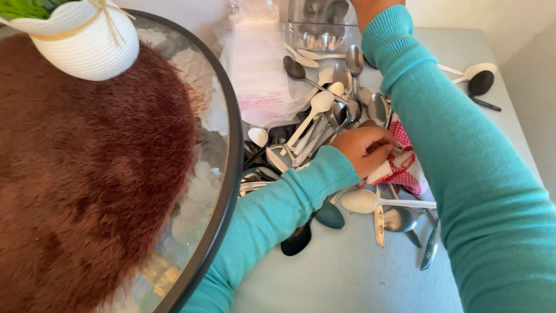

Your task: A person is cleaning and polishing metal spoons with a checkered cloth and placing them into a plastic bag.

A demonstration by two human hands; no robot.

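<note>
My left hand (366,149) rests on a pile of spoons (330,116), its fingers closed on a red and white patterned cloth (402,165). The pile mixes metal, white plastic and black plastic spoons and lies on a pale grey surface (347,272). My right arm in a teal sleeve (457,156) reaches across the pile toward the top of the view. Only the wrist of my right hand (370,8) shows, and its fingers are cut off by the frame edge. A white spoon (365,201) lies just below my left hand.
A round glass table with a dark rim (229,174) stands at left, covered by a brown furry mat (87,174) with a white plant pot (81,37) on it. A clear plastic bag (258,69) lies behind the pile. A white and a black spoon (478,78) lie at far right.
</note>
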